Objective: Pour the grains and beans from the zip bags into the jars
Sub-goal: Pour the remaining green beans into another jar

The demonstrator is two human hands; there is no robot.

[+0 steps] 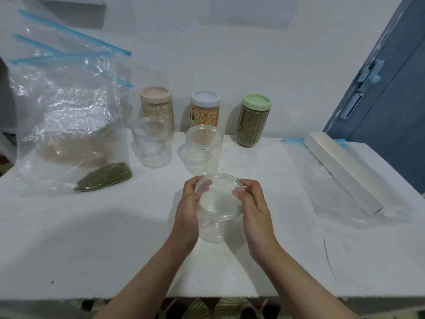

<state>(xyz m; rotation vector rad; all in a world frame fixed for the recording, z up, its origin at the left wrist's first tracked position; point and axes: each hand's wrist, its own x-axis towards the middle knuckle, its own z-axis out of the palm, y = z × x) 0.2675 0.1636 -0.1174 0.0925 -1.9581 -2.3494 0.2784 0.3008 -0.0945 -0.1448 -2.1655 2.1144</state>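
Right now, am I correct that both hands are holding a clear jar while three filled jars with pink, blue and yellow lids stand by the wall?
Nearly: the head view shows the third lid is green, not yellow. The left hand and right hand do hold the clear jar.

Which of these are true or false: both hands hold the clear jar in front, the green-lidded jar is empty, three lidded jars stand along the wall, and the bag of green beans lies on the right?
1. Both hands hold the front clear jar. True: the left hand and right hand grip its sides.
2. The green-lidded jar is empty. False: it is full of green grains.
3. Three lidded jars stand along the wall. True: the pink-lidded jar, the blue-lidded jar and the green-lidded one.
4. The bag of green beans lies on the right. False: it lies on the left.
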